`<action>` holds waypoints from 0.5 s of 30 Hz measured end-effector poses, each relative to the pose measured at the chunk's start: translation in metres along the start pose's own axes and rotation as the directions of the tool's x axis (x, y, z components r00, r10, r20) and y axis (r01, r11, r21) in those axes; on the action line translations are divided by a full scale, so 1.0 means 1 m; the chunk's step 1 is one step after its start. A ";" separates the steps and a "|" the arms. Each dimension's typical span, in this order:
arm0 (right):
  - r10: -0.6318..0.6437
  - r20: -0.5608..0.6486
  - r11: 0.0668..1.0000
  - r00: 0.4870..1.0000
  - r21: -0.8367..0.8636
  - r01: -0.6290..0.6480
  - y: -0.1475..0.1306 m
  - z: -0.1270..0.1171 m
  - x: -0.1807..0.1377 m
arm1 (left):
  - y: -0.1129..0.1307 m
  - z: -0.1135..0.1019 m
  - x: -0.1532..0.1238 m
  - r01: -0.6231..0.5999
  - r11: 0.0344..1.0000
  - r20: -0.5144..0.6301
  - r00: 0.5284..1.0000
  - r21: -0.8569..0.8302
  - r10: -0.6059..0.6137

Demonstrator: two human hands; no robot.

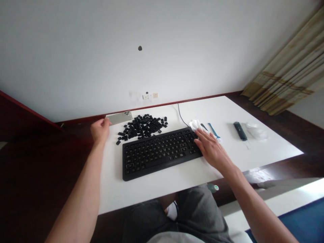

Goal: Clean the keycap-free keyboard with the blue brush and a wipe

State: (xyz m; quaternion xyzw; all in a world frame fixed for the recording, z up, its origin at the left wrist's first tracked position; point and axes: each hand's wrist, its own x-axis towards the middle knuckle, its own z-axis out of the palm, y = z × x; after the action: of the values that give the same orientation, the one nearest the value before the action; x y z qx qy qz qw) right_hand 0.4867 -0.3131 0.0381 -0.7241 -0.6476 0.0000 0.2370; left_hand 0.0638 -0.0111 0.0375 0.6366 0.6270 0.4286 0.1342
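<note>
A black keyboard [159, 153] lies at a slant on the white table, with most of its keycaps off and the switches bare. My right hand [211, 148] rests over its right end, fingers stretched out and flat. A crumpled white tissue [194, 125] lies just beyond those fingertips; whether they touch it I cannot tell. Behind the keyboard is a loose heap of black keycaps [145, 125]. At the table's left edge my left hand [100, 130] is closed, fingers curled, beside the near end of a silver phone [118, 117]. I see nothing held in it.
Right of the tissue lie a blue tool [213, 129], a dark packet [240, 131] and crumpled clear plastic [256, 130]. The keyboard's cable [181, 115] runs toward the wall, where sockets [150, 96] are fitted. A bottle [213, 187] shows below the table's front edge.
</note>
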 end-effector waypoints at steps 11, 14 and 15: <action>-0.241 0.108 0.960 0.965 0.172 0.220 -0.085 0.024 -0.027 | -0.009 0.003 0.004 0.019 0.999 -0.019 1.000 -0.033 -0.019; -0.170 0.070 0.980 0.983 0.114 0.162 -0.054 0.011 -0.049 | -0.012 0.005 0.007 0.012 1.000 -0.024 1.000 -0.027 -0.012; -0.107 0.045 0.992 0.993 0.078 0.104 -0.038 0.006 -0.053 | -0.013 0.005 0.007 0.015 1.000 -0.026 1.000 -0.016 -0.015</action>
State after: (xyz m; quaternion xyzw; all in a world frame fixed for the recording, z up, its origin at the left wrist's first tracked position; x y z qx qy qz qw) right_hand 0.4412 -0.3589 0.0295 -0.6792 -0.6902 0.0298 0.2479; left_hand 0.0578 -0.0002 0.0278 0.6252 0.6299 0.4408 0.1344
